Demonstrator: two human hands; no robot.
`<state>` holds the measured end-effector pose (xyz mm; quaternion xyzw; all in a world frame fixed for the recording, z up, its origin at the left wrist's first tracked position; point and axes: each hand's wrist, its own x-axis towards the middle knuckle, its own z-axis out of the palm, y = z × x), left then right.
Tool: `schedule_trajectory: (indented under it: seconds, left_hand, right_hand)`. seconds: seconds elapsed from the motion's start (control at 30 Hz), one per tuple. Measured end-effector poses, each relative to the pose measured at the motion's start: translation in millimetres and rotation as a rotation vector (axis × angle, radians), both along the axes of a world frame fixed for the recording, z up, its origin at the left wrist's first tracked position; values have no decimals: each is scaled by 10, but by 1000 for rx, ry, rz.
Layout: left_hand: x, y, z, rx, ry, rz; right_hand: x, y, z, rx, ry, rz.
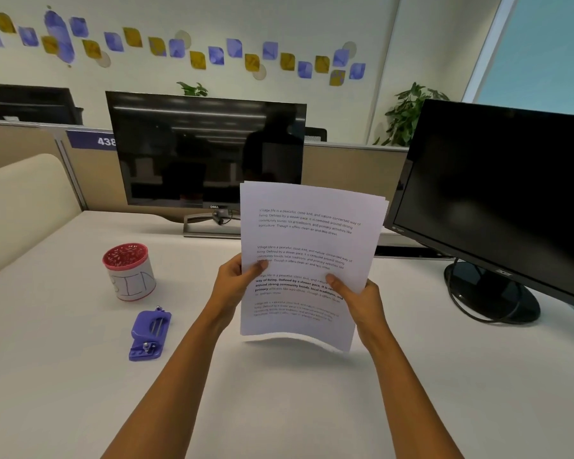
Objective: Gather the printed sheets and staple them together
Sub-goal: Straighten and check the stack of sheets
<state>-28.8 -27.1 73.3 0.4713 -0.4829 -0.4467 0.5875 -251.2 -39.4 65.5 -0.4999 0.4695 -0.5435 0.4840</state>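
A white desk [80, 392] carries two dark monitors, one at centre [206, 150] and one at right [497, 200], behind a stack of printed sheets [305, 260] held upright above the desktop, bottom edge apparently resting on it. The left hand [236, 279] and right hand [358, 299] each pinch a side of the stack, thumbs in front. A red-lidded cup [128, 271] and purple stapler [150, 334] lie at left, untouched.

1. Printed sheets [309, 260]: thin matt white paper, in both grips.
2. Stapler [149, 334], left of the grips: glossy purple plastic with small metal parts.
3. Worktop [279, 409]: smooth matt white.
4. Monitor [206, 150] behind: glossy black screen.
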Motion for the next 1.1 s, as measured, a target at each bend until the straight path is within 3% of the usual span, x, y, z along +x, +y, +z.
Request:
schedule_trajectory:
  seconds: [0.3, 0.43, 0.6, 0.73, 0.9, 1.1]
  left_hand:
    - [204, -43, -31, 83, -29, -188]
    - [136, -65, -24, 62, -18, -159]
    - [189, -48, -2, -55, 248, 17]
    - [135, -40, 12, -111, 551, 71]
    - [-237, 24, -6, -100, 707, 49]
    - [-246, 54, -18, -11, 674, 107]
  right_hand:
    - [-124, -41, -67, 20, 35, 125]
    - [-134, -75, -44, 16, 52, 133]
    - [-372, -114, -37, -3, 74, 107]
    - [-371, -110, -42, 35, -128, 128]
    - [66, -28, -63, 126, -489, 239]
    - [97, -63, -46, 93, -433, 238]
